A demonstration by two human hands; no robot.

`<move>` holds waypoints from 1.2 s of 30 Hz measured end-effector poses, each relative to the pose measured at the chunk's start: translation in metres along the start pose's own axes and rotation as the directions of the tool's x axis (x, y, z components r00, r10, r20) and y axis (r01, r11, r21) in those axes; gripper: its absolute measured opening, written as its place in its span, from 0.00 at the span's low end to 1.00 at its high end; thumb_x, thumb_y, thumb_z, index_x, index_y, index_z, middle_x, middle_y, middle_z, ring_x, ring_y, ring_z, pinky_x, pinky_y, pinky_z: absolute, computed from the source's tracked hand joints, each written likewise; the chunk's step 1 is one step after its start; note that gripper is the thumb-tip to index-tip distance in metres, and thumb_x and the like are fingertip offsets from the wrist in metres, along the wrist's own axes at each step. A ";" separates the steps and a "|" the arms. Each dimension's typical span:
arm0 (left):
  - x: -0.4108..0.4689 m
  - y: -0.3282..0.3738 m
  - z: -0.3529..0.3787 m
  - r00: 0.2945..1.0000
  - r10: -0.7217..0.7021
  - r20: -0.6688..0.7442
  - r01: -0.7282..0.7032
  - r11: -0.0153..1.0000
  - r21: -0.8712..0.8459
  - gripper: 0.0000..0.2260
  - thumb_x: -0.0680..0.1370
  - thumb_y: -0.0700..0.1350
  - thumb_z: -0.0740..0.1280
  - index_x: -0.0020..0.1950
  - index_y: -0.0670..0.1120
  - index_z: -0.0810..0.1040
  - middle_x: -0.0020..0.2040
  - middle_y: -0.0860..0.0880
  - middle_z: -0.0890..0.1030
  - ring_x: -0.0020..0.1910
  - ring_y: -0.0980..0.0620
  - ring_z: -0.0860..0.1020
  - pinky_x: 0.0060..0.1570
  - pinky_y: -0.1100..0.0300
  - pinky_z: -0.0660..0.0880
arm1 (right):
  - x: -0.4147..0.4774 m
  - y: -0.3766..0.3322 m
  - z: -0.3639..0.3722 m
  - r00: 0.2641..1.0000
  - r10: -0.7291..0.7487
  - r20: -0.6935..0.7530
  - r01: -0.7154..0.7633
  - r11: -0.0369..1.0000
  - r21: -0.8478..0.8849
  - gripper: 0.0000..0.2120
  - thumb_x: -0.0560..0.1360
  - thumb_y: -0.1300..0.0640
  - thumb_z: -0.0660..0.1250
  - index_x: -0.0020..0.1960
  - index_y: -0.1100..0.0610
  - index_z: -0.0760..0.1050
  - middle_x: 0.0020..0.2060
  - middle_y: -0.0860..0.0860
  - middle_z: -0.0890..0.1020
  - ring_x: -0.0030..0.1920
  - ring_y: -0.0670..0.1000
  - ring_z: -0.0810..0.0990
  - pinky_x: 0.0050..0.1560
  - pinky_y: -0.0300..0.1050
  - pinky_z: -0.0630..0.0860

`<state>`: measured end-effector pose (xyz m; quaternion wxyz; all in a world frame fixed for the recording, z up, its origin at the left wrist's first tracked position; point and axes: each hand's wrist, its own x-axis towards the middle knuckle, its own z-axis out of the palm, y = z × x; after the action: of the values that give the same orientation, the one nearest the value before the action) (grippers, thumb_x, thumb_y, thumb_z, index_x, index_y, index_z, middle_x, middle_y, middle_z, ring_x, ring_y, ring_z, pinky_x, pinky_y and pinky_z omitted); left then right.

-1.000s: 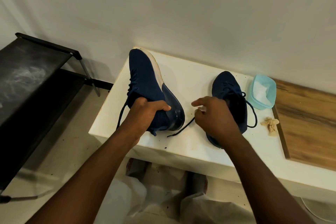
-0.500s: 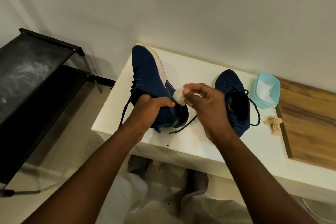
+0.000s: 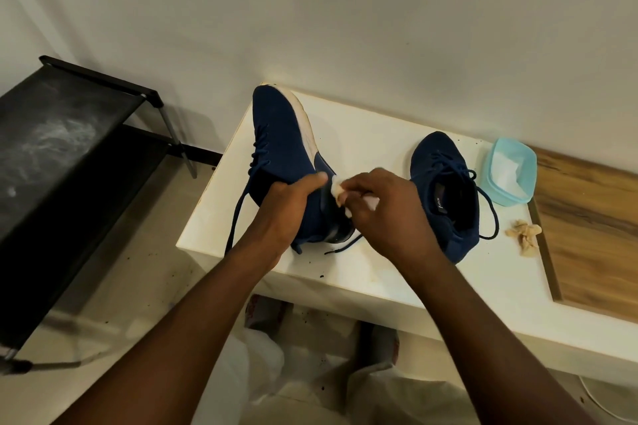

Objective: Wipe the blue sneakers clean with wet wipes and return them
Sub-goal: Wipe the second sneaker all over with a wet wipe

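blue sneaker [image 3: 281, 148] in left hand [image 3: 286, 209] (right [image 3: 390, 214] pinches wipe [image 3: 337, 190]).

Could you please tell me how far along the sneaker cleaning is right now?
Done: one used wipe lies crumpled near the wipe tub. In hand: the left hand grips the tilted sneaker while the right hand presses a white wipe to its heel side. Left: the second sneaker stands on the white table, cleanliness unclear; neither is returned.

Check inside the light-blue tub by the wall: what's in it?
White wipes lie in the open light-blue tub. Anything beneath them, and how many there are, is covered.
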<state>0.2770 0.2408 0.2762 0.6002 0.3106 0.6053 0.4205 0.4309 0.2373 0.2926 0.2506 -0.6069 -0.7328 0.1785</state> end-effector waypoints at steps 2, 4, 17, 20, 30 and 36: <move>0.003 -0.001 0.005 0.998 0.020 -0.051 -0.020 1.000 0.015 0.19 0.81 0.58 0.65 0.67 0.50 0.74 0.55 0.55 0.78 0.54 0.52 0.77 0.52 0.60 0.72 | 0.014 -0.002 0.012 1.000 -0.026 0.010 0.027 0.994 -0.109 0.09 0.77 0.64 0.65 0.45 0.57 0.83 0.38 0.53 0.80 0.39 0.51 0.77 0.40 0.43 0.72; 0.006 -0.007 0.006 0.995 0.051 -0.083 -0.047 0.998 0.044 0.28 0.79 0.64 0.63 0.75 0.52 0.69 0.63 0.54 0.76 0.62 0.49 0.76 0.61 0.55 0.72 | 0.024 -0.008 0.026 0.996 -0.059 0.067 0.072 0.974 -0.217 0.09 0.75 0.66 0.64 0.45 0.56 0.80 0.39 0.53 0.80 0.41 0.54 0.77 0.40 0.44 0.72; 0.009 -0.012 0.007 0.983 0.019 -0.183 -0.024 0.999 -0.024 0.27 0.80 0.63 0.62 0.75 0.50 0.68 0.66 0.52 0.76 0.65 0.47 0.75 0.69 0.47 0.71 | -0.005 -0.012 0.017 0.994 -0.079 0.081 0.095 0.970 -0.226 0.12 0.75 0.66 0.67 0.53 0.54 0.83 0.45 0.54 0.79 0.47 0.53 0.75 0.43 0.42 0.70; 0.009 -0.012 0.005 0.985 0.030 -0.167 -0.038 0.998 -0.044 0.23 0.80 0.61 0.64 0.71 0.50 0.74 0.63 0.51 0.80 0.62 0.48 0.78 0.67 0.47 0.74 | 0.036 -0.021 0.029 0.992 -0.103 0.078 0.119 0.962 -0.244 0.13 0.77 0.62 0.64 0.54 0.50 0.83 0.46 0.51 0.80 0.47 0.53 0.78 0.45 0.42 0.76; 0.009 -0.012 -0.004 0.989 -0.042 -0.141 0.026 0.993 -0.113 0.23 0.81 0.60 0.64 0.72 0.50 0.72 0.61 0.51 0.80 0.60 0.46 0.78 0.65 0.45 0.74 | -0.012 -0.023 0.017 0.957 -0.210 0.199 0.273 0.881 -0.386 0.12 0.71 0.63 0.72 0.51 0.50 0.81 0.42 0.47 0.75 0.42 0.47 0.70 0.40 0.37 0.65; 0.002 0.001 0.001 0.980 -0.146 -0.138 0.108 0.961 -0.253 0.26 0.79 0.62 0.66 0.73 0.50 0.70 0.64 0.47 0.80 0.59 0.42 0.79 0.63 0.40 0.75 | -0.069 0.006 0.036 0.984 -0.117 -0.131 0.114 0.993 -0.029 0.09 0.74 0.64 0.73 0.50 0.51 0.83 0.44 0.44 0.81 0.45 0.42 0.79 0.46 0.39 0.79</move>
<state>0.2774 0.2428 0.2762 0.6108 0.1611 0.6126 0.4752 0.4240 0.1725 0.2500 0.3021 -0.5766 -0.7504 0.1149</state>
